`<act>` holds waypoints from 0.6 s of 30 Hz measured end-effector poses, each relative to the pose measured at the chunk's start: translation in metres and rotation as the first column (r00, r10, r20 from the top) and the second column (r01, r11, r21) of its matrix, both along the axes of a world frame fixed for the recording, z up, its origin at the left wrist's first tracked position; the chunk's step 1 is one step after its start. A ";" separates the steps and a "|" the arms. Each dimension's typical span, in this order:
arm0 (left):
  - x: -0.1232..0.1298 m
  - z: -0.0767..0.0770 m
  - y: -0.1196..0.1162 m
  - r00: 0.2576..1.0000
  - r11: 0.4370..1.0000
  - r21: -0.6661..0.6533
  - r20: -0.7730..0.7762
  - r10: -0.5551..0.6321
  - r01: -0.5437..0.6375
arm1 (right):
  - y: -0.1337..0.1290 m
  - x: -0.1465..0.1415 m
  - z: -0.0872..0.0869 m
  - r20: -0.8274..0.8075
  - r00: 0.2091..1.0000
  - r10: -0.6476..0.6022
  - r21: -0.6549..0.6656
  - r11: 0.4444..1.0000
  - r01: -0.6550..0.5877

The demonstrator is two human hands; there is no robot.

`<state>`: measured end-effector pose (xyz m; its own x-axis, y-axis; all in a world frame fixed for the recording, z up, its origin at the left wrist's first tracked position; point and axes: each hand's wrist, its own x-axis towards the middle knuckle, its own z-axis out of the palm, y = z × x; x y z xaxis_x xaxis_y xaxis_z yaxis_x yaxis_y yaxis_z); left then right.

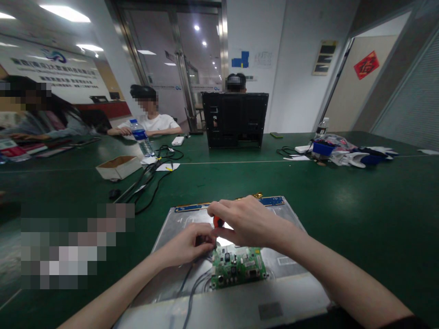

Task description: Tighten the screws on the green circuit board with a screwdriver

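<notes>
A metal display panel (288,283) lies flat before me, with a green circuit board (238,267) on it. My right hand (242,217) is closed around the orange and black handle of a screwdriver (218,221), above the board's upper left corner. Its tip is hidden by my fingers. At that same corner, the fingers of my left hand (194,244) are curled and pressed together close to the screwdriver; what they pinch, if anything, is hidden. Grey cables (194,292) run from the board's left side toward me. A blue circuit strip (272,201) sits along the panel's far edge.
A small open box (119,167), black cables (151,178) and a water bottle (141,139) stand on the green table (360,219) at left. Straight ahead is a black monitor casing (236,121). Gloves and blue bins (343,151) lie at right. Several people sit around.
</notes>
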<state>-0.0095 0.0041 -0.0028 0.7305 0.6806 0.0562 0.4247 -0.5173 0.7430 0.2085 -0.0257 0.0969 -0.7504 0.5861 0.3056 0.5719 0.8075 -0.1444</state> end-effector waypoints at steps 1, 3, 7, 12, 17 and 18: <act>0.000 0.000 0.000 1.000 1.000 0.007 -0.002 -0.001 0.001 | 0.000 0.000 0.000 -0.001 1.000 0.003 0.001 1.000 -0.003; -0.001 -0.002 0.001 1.000 1.000 0.018 -0.011 0.005 -0.005 | 0.000 0.001 0.000 -0.006 1.000 0.005 -0.001 1.000 -0.005; -0.002 -0.005 0.002 0.999 1.000 0.008 -0.026 0.024 -0.024 | -0.001 0.003 0.001 -0.014 1.000 0.018 0.004 1.000 -0.018; -0.002 -0.006 0.002 1.000 1.000 -0.017 -0.022 0.021 -0.021 | -0.002 0.004 0.001 0.014 1.000 0.025 0.015 1.000 -0.025; -0.002 -0.005 0.001 0.999 0.999 -0.021 -0.023 0.038 -0.038 | -0.001 0.002 0.000 0.017 1.000 0.020 -0.003 1.000 -0.020; -0.001 -0.004 0.000 0.999 0.999 -0.021 -0.028 0.040 -0.040 | -0.001 0.002 0.000 0.016 1.000 0.015 -0.002 1.000 -0.015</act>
